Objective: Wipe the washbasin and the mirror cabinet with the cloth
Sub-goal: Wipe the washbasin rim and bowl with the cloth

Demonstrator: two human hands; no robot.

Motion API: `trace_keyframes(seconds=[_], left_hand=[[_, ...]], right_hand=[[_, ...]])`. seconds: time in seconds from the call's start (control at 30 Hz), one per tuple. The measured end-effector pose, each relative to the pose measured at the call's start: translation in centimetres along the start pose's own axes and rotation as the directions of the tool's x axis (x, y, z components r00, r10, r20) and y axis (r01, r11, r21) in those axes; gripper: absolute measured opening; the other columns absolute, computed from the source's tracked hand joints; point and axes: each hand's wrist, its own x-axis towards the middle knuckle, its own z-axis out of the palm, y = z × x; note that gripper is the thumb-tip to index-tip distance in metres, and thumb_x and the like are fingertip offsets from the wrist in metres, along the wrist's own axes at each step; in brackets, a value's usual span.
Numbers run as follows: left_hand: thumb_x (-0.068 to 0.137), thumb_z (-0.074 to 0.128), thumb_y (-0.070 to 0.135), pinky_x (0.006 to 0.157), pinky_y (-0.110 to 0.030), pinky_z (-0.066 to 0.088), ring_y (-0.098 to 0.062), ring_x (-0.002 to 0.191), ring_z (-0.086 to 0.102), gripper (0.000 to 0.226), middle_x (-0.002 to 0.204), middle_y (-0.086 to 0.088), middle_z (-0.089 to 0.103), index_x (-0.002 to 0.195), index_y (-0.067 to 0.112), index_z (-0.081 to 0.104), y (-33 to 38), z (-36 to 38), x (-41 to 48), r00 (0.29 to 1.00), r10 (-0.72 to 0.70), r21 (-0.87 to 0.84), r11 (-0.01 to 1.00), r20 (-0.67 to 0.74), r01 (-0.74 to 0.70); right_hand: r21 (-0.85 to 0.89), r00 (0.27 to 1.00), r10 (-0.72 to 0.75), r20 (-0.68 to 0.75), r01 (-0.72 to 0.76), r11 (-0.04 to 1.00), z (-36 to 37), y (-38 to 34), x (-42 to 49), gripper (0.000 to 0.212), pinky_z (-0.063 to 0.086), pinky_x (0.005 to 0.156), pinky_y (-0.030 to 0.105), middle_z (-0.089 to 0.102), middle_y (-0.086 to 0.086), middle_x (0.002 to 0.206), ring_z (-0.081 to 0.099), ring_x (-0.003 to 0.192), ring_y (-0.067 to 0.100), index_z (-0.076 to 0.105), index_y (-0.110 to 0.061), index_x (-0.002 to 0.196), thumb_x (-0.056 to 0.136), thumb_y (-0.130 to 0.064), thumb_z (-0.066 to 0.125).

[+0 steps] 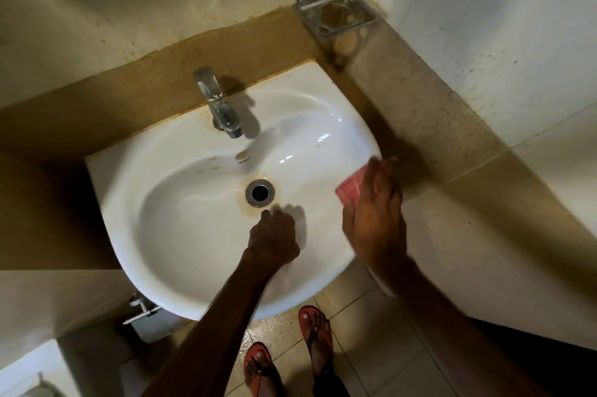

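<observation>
A white washbasin (181, 202) fills the middle of the head view, with a chrome tap (216, 105) at its back and a stained drain (260, 192) in the bowl. My right hand (376, 212) lies flat, fingers straight, on a red cloth (350, 188) and presses it against the basin's right rim. It is blurred by motion. My left hand (274, 235) rests inside the bowl just below the drain, its fingers curled under and holding nothing that I can see. The mirror cabinet is out of view.
A metal soap holder (336, 13) is fixed to the wall at the back right. Tiled walls close in at the back and right. A tan ledge (436, 125) runs behind and beside the basin. My feet in red sandals (316, 332) stand on the floor tiles below.
</observation>
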Motion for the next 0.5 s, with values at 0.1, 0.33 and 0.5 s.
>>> trace_keyframes(seconds=[0.1, 0.33, 0.5], left_hand=[[0.093, 0.056, 0.017, 0.105, -0.042, 0.047, -0.034, 0.134, 0.044, 0.052, 0.145, -0.017, 0.044, 0.142, 0.005, 0.045, 0.1, -0.2, -0.3, 1.000, -0.006, -0.002, 1.000, -0.010, 0.006], [0.095, 0.054, 0.018, 0.106, -0.044, 0.047, -0.035, 0.135, 0.042, 0.050, 0.147, -0.016, 0.043, 0.143, 0.007, 0.046, -0.6, 0.0, -0.4, 0.999, 0.008, -0.035, 0.999, -0.032, -0.009], [0.096, 0.055, 0.022, 0.108, -0.046, 0.045, -0.036, 0.138, 0.041, 0.060, 0.156, -0.015, 0.039, 0.151, 0.008, 0.038, -1.0, 0.5, -0.6, 0.997, 0.031, -0.073, 0.997, -0.068, -0.036]], right_hand=[[-0.060, 0.988, -0.139, 0.063, 0.143, 0.988, 0.1, -0.7, -4.3, 0.081, 0.025, 0.124, 0.058, 0.006, 0.027, 0.171, 0.012, 0.156, 0.050, 0.019, -0.002, 0.164, 0.098, -0.043, 0.043], [-0.422, 0.919, -0.251, 0.304, 0.366, 0.830, 0.9, -1.7, 3.9, 0.095, -0.014, 0.126, 0.061, -0.009, 0.029, 0.170, -0.018, 0.159, 0.040, 0.009, 0.002, 0.163, 0.096, -0.058, 0.040], [-0.389, 0.880, -0.378, 0.287, 0.468, 0.793, 4.8, -2.9, 8.7, 0.094, -0.008, 0.129, 0.056, -0.005, 0.027, 0.171, -0.010, 0.161, 0.039, 0.012, 0.002, 0.163, 0.094, -0.048, 0.052]])
